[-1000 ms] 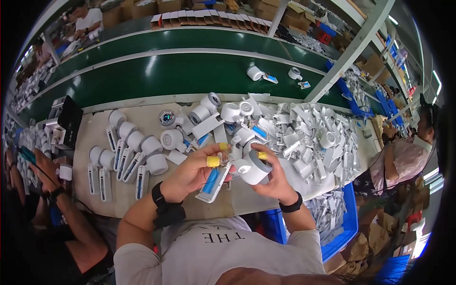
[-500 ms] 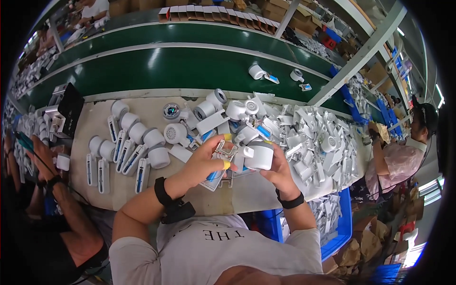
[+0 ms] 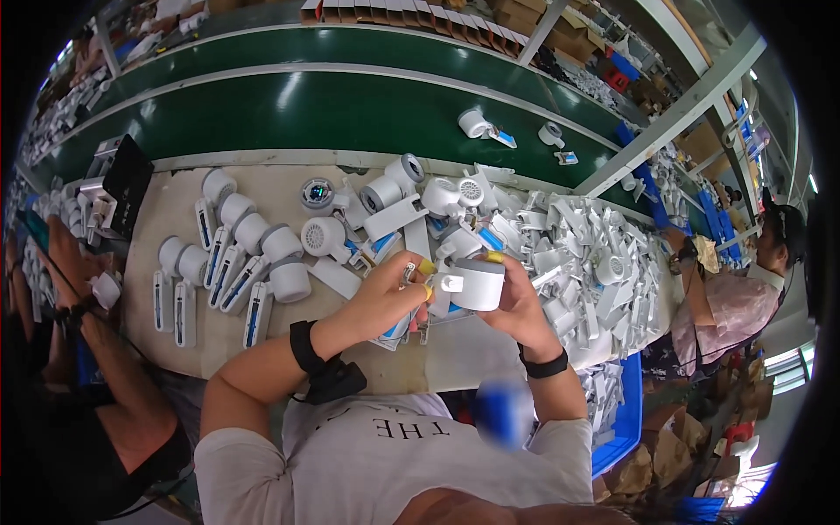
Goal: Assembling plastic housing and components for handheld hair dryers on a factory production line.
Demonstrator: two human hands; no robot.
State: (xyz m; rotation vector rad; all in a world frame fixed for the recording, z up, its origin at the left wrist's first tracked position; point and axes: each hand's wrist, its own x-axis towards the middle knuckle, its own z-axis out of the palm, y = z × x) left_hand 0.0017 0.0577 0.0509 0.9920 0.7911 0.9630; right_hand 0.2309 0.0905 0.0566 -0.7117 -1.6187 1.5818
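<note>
At the near middle of the table my right hand [image 3: 523, 311] grips a white cylindrical fan head [image 3: 477, 289] with a grey rim, its short neck turned left. My left hand [image 3: 381, 297] is closed with thumb and finger pinched on a small white plastic piece at that neck; the fingers hide most of it. Yellow covers sit on several fingertips. Below the left fingers shows a white handle part with a blue insert [image 3: 391, 336], partly hidden. Beyond the hands lie a grilled fan head [image 3: 323, 238] and a round one with a dark, lit face [image 3: 317, 193].
Several assembled fans with open handles [image 3: 256, 315] lie in rows at left. A heap of white plastic shells [image 3: 595, 271] covers the right side. A blue bin [image 3: 626, 429] stands below the right edge. Beyond runs a green conveyor [image 3: 350, 114]. Co-workers sit on both sides.
The white bracket-like piece in my left fingers has come closer to the fan head's neck and is now mostly covered. The fan head has turned slightly. A blurred blue shape appears over my lap.
</note>
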